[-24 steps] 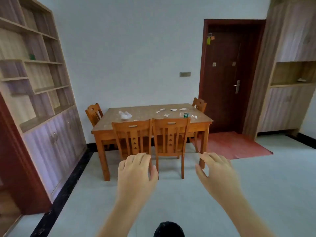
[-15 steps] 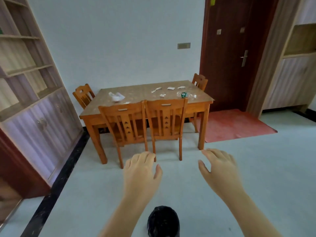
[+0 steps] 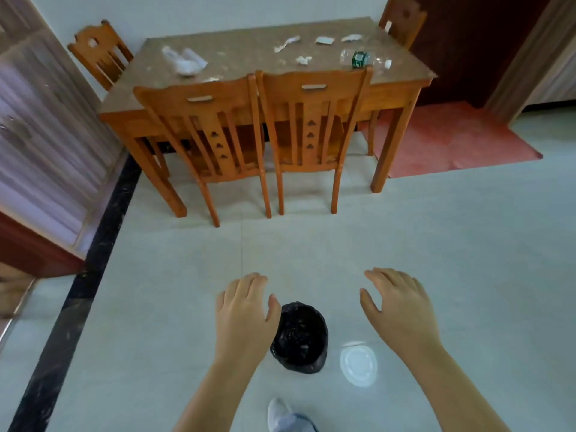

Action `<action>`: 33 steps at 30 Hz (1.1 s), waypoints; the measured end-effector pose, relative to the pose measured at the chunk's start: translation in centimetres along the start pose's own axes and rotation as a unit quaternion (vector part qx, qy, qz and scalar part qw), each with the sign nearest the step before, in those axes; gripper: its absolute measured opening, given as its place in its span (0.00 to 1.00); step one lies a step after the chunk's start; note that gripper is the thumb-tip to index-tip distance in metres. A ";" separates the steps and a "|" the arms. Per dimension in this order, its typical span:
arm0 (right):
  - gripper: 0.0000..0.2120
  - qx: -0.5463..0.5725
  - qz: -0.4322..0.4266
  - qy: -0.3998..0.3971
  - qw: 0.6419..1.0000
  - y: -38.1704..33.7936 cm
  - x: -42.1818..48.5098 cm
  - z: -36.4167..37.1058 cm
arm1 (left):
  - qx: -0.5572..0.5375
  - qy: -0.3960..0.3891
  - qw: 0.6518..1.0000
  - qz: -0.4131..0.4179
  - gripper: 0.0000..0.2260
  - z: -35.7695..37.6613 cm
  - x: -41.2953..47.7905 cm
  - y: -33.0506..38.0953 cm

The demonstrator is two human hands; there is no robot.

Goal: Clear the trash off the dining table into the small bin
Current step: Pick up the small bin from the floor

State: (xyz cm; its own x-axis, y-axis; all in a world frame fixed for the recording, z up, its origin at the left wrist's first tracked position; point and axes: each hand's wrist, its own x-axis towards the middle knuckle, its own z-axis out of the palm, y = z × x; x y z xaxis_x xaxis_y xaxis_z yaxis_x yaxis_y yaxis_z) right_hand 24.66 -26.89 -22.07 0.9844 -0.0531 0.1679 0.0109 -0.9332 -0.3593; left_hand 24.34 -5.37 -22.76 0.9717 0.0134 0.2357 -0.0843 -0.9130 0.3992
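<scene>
A small bin (image 3: 300, 336) lined with a black bag stands on the floor between my hands. My left hand (image 3: 244, 313) hovers just left of its rim, fingers apart and empty. My right hand (image 3: 397, 305) hovers to the bin's right, also spread and empty. Ahead stands the wooden dining table (image 3: 402, 92). On it lie a crumpled clear plastic bag (image 3: 185, 62), several white paper scraps (image 3: 288, 44) and a clear plastic bottle with a green label (image 3: 360, 59).
Two wooden chairs (image 3: 311, 126) are tucked in on the table's near side, one more at each end. A white round lid (image 3: 358, 363) lies on the floor right of the bin. A cabinet lines the left wall; a red mat (image 3: 452, 138) lies at right. My shoe (image 3: 285, 416) shows below.
The view has tilted down and come closer to the table. The bin is now fully in view between my hands, and the lid and my shoe have appeared. Both hands stay empty.
</scene>
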 end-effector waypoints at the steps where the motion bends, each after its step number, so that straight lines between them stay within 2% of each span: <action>1: 0.13 0.001 0.005 -0.010 1.000 -0.1 0.7 1.7 | -0.001 -0.012 1.000 -0.013 0.12 1.3 0.7 -1.3; 8: 0.12 0.039 0.036 -0.098 0.994 0.4 3.7 15.4 | -0.005 -0.110 0.989 -0.094 0.14 12.5 2.3 -10.2; 14: 0.12 0.045 0.051 -0.202 0.977 4.4 2.4 28.6 | -0.037 -0.232 0.953 -0.194 0.18 25.6 -2.0 -15.6; 17: 0.12 0.043 0.053 -0.258 0.964 6.7 1.1 35.6 | -0.054 -0.260 0.924 -0.276 0.19 32.6 -5.4 -18.3; 23: 0.12 0.047 0.040 -0.312 0.948 10.7 -2.2 47.5 | -0.169 -0.255 0.834 -0.459 0.18 45.5 -12.0 -22.6; 27: 0.13 0.049 0.033 -0.315 0.947 12.5 -3.9 52.9 | -0.232 -0.241 0.778 -0.531 0.19 51.9 -14.9 -24.2; 29: 0.13 0.051 0.033 -0.312 0.948 13.2 -4.5 54.7 | -0.256 -0.230 0.763 -0.547 0.18 54.5 -15.7 -24.7; 33: 0.13 0.049 0.023 -0.305 0.951 14.4 -5.0 57.0 | -0.293 -0.159 0.742 -0.582 0.08 58.2 -16.2 -24.8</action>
State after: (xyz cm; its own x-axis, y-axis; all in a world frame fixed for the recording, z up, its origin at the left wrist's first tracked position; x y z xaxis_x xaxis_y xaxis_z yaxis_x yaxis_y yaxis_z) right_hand 29.89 -19.79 -80.39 0.9022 0.1508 -0.4041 -0.0481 -0.8959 -0.4417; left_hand 23.48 -6.67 -88.01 0.4565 0.4718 -0.7544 0.8616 -0.0228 0.5071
